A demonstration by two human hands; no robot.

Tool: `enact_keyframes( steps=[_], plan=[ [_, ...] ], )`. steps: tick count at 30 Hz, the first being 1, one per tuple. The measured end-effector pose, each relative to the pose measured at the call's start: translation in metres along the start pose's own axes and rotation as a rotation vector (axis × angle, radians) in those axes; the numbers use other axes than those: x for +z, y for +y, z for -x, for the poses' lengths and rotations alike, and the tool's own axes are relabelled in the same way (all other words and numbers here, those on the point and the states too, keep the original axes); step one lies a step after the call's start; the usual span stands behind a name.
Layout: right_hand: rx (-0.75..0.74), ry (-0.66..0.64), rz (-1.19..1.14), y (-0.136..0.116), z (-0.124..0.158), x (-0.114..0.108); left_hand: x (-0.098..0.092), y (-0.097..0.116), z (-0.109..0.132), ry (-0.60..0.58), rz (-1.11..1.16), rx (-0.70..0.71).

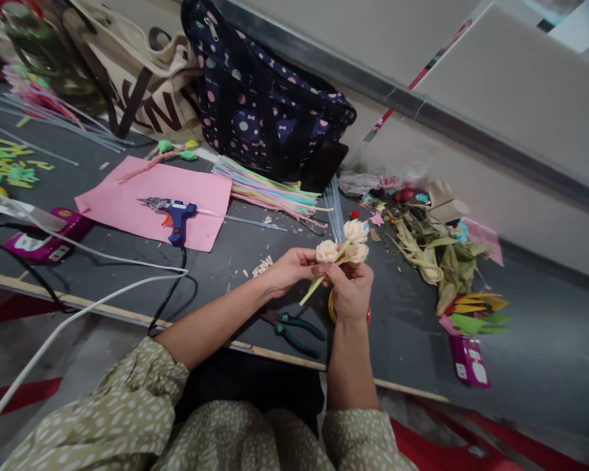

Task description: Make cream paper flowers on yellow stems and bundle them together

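Note:
Both of my hands meet over the near part of the table around a craft flower sprig (355,231) with three cream blossoms and a yellow-green stem. My right hand (354,288) is closed on the sprig just below the blossoms. From the left, my left hand (292,271) pinches it by the leftmost blossom; the exact contact is partly hidden by the fingers. The stem's lower end sticks out down and left between the hands. Below them lie green-handled pliers (302,332). Small cream pieces (262,265) lie beside my left wrist. Something yellow and red is partly hidden behind my right wrist.
A blue glue gun (177,216) rests on a pink sheet (203,186), its black cord running to the front edge. Pipe cleaners (269,186) lie before a dotted bag (275,98). Dried leaves (446,258) are heaped right. A white cable (103,301) crosses at left.

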State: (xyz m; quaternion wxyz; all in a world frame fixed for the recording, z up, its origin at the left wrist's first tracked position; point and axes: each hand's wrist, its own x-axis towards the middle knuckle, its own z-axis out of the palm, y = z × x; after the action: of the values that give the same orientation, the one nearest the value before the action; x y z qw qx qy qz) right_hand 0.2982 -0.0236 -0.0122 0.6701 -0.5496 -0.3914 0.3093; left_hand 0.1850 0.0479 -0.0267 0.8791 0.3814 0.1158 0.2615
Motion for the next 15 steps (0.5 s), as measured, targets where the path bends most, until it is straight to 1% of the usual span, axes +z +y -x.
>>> enact_keyframes(
  steps=[5,7,10,12,15],
  plan=[
    [0.003,-0.039,-0.022,-0.0047,0.0019,0.0010,0.0031,0.0047,0.0008,-0.053,0.031,-0.047],
    [0.018,-0.052,-0.003,-0.0063,0.0027,0.0009,0.0025,0.0043,0.0004,-0.040,0.068,-0.064],
    [0.021,-0.031,0.044,-0.0063,0.0032,-0.0015,0.0001,0.0026,-0.0002,-0.014,0.104,-0.085],
    [-0.025,-0.007,0.088,-0.0042,0.0025,-0.0045,-0.0020,0.0017,-0.0003,-0.001,0.106,-0.091],
    [-0.134,0.010,0.179,0.0003,-0.0001,-0.0089,-0.0051,0.0011,-0.0002,0.010,0.063,-0.091]
  ],
)
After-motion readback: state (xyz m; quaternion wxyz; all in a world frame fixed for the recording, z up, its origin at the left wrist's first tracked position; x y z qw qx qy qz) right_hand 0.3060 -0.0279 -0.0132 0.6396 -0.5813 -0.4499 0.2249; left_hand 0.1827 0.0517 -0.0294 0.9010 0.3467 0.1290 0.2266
